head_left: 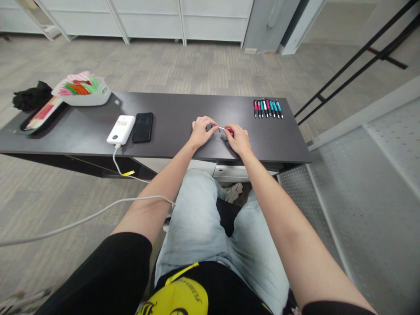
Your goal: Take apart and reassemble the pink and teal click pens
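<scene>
Just above the desk top, my right hand (238,139) is closed around a red pen barrel (230,131), partly hidden by the fingers. From the barrel a thin white rod like a pen refill (222,128) reaches to the left. At its far end the thumb and finger of my left hand (202,131) are pinched together. Whether a further small part sits between those fingertips is too small to tell. To the right, several pens (267,109) with red, teal and white barrels lie side by side in a row.
On the dark desk (183,109) lie a black phone (142,127) and a white power bank (120,130) with a cable (115,162) running toward me. A white basket (85,99) of colourful items, a dark tray (46,117) and black cloth (33,97) are at the left end.
</scene>
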The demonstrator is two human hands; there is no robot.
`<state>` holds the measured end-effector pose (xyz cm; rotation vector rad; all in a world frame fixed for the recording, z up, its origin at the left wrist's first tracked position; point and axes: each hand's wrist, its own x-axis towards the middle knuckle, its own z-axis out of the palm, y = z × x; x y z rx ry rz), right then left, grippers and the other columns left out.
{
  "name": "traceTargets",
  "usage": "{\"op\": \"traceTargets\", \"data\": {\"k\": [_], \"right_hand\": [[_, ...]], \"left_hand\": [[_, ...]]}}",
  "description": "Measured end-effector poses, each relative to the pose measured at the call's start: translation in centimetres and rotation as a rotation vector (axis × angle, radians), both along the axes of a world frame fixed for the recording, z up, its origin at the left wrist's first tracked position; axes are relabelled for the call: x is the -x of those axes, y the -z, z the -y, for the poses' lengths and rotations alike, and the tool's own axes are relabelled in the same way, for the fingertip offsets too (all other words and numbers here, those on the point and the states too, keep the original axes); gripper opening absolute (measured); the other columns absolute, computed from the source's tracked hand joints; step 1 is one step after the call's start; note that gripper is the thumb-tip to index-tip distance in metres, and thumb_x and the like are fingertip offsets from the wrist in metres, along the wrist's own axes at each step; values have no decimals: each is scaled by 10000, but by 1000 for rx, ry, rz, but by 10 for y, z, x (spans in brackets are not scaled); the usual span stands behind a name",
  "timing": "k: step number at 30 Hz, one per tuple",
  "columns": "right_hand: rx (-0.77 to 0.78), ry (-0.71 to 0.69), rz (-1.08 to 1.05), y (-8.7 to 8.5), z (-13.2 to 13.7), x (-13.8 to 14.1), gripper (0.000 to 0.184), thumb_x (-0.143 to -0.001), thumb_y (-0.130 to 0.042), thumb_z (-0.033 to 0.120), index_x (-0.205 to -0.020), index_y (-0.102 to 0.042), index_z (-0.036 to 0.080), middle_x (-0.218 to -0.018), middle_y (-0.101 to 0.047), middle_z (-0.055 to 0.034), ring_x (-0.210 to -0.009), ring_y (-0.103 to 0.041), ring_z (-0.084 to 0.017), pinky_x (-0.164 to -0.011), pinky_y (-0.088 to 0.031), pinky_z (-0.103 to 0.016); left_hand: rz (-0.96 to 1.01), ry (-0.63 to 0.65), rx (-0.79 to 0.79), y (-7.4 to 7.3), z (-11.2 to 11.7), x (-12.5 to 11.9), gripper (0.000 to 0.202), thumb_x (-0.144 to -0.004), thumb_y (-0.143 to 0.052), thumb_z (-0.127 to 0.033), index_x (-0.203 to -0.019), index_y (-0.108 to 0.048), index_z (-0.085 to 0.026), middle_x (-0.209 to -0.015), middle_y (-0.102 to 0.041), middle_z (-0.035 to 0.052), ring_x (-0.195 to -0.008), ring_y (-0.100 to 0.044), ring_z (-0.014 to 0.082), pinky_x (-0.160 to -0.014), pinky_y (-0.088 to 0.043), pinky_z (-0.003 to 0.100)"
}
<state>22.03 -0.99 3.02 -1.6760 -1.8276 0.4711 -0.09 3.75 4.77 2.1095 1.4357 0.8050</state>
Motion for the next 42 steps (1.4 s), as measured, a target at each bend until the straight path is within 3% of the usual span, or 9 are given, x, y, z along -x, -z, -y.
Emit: {"op": "traceTargets", "data": {"k": [5,8,14,18,23,27,30,35,42], "right_hand": [[-18,187,-62,7,-6,-2,427,-1262,-603,456,-1630,-684,257,-1477,-882,-227,-1280,-834,-412,-1312,-569,-617],[-23,223,-63,8,-6,-2,506,-1276,-584,511,-1700,-627,238,-1447,-866,-235,-1286,-838,-409,-1328,-571,-632],[-26,206,-112,3,-3,1,472,-1262,-597,561,-1619,-673,261,-1373,-882,-219,-1377,-811,-444,-1340,-552,-683],[20,175,-59,1,-3,3,349,-1213,-634,409,-1522,-711,269,-1479,-902,-229,-1452,-805,-450,-1347,-549,-650],[66,128,58,-2,-2,4,355,-1205,-576,282,-1518,-739,255,-1596,-897,-220,-1545,-801,-436,-1356,-555,-610],[70,107,99,-6,0,4,376,-1215,-566,267,-1542,-750,266,-1631,-899,-187,-1549,-802,-434,-1355,-554,-601],[77,83,129,-9,3,5,409,-1198,-602,248,-1576,-759,266,-1650,-896,-172,-1538,-801,-432,-1361,-543,-591],[100,15,186,-17,8,6,356,-1227,-628,277,-1512,-842,276,-1699,-877,-155,-1580,-763,-434,-1349,-530,-575],[117,-4,209,-21,7,6,358,-1288,-598,301,-1481,-899,281,-1709,-879,-136,-1578,-768,-417,-1321,-528,-551]], "left_hand": [[147,-199,-68,6,-4,4,180,-1258,-708,-227,-1138,-820,-299,-1376,-909,88,-1400,-807,315,-1305,-565,457],[137,-228,-104,5,-1,4,172,-1249,-738,-244,-1094,-797,-292,-1366,-894,103,-1372,-814,312,-1293,-561,458],[-91,21,-166,3,12,-2,190,-1180,-868,-333,-1013,-782,-300,-1402,-894,129,-1449,-759,395,-1422,-412,611],[-176,176,-195,5,13,-3,161,-1172,-857,-351,-1023,-825,-298,-1420,-890,138,-1403,-759,400,-1398,-398,643],[-204,299,-238,10,9,-2,209,-1078,-985,-452,-1068,-881,-271,-1414,-892,143,-1382,-766,404,-1363,-417,656],[-209,160,-259,13,10,-2,134,-1178,-810,-354,-1157,-907,-265,-1450,-887,164,-1409,-766,400,-1356,-426,661],[-229,29,-231,12,11,-4,243,-1218,-690,-276,-1301,-918,-265,-1491,-873,191,-1464,-742,424,-1353,-441,669],[-276,51,-172,7,11,-7,338,-1230,-656,-282,-1441,-920,-286,-1585,-853,186,-1550,-720,429,-1391,-447,666],[-266,-89,-36,8,4,-8,456,-1184,-723,-314,-1626,-820,-252,-1780,-783,210,-1686,-669,459,-1462,-454,660]]}}
